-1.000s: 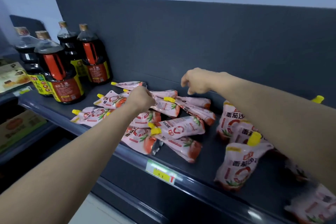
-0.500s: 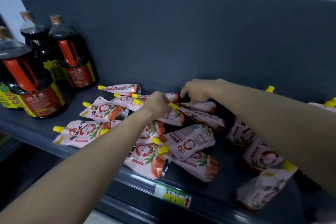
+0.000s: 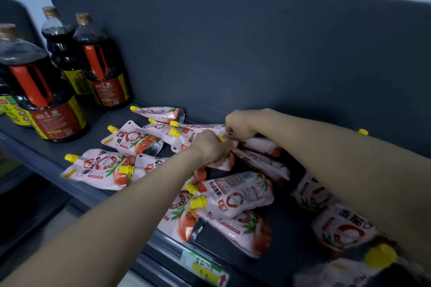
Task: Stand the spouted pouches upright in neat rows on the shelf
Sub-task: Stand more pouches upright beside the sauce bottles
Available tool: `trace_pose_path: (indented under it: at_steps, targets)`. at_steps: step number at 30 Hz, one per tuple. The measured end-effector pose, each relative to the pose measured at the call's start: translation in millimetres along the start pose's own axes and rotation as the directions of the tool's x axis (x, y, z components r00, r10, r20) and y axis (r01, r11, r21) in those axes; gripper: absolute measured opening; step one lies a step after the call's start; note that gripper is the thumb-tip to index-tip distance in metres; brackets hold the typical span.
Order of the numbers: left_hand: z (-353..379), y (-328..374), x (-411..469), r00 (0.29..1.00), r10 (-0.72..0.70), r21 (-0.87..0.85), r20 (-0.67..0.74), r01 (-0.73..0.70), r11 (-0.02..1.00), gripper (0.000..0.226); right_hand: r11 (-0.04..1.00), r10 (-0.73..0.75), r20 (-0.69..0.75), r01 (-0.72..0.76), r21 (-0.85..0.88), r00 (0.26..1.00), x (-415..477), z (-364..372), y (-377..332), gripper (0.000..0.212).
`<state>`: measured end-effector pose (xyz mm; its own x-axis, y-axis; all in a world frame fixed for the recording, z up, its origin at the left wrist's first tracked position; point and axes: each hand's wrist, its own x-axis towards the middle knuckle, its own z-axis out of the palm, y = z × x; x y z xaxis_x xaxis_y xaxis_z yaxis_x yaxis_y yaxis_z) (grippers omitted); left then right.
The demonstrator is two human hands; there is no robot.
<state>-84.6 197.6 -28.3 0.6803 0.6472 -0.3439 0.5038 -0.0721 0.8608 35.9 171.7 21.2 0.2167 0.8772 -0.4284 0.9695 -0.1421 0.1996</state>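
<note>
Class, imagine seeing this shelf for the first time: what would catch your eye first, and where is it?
A jumble of pink pouches with yellow spouts lies flat across the middle of the dark shelf. At its back, the left hand and right hand meet, fingers curled on pouches. On the left stand tall dark bottles with red handles.

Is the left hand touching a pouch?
Touching. The head view shows the left hand with its fingers curled round a spouted pouch, just below its yellow cap.
</note>
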Motion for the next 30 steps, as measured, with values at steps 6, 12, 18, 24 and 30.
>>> trace_pose_path:
  at_steps: [6,12,18,24,30]
  targets:
    - [21.7,4.6,11.1,0.999,-0.039,-0.101,-0.029,0.036,0.994,0.034,0.994,0.104,-0.107,-0.1,0.038,0.989,-10.3,-3.9,17.9,0.037]
    - [33.1,8.3,28.6,0.974,-0.115,-0.076,-0.195,0.102,0.992,0.037,0.982,0.163,-0.179,-0.142,0.121,0.97,-25.0,-1.0,39.6,0.026]
    - [40.6,11.2,37.6,0.944,-0.202,-0.167,-0.26,0.162,0.973,0.023,0.962,0.206,-0.203,-0.16,0.219,0.957,-35.2,4.7,53.5,0.011]
    - [43.8,24.0,32.8,0.971,-0.097,-0.278,-0.218,0.034,0.96,0.024,0.94,0.289,-0.214,-0.236,0.246,0.933,-51.8,4.4,65.6,0.02]
    - [48.8,53.9,17.8,0.971,0.123,-0.282,-0.205,-0.179,0.943,0.032,0.884,0.398,-0.232,-0.303,0.356,0.888,-70.1,9.1,87.0,0.03]
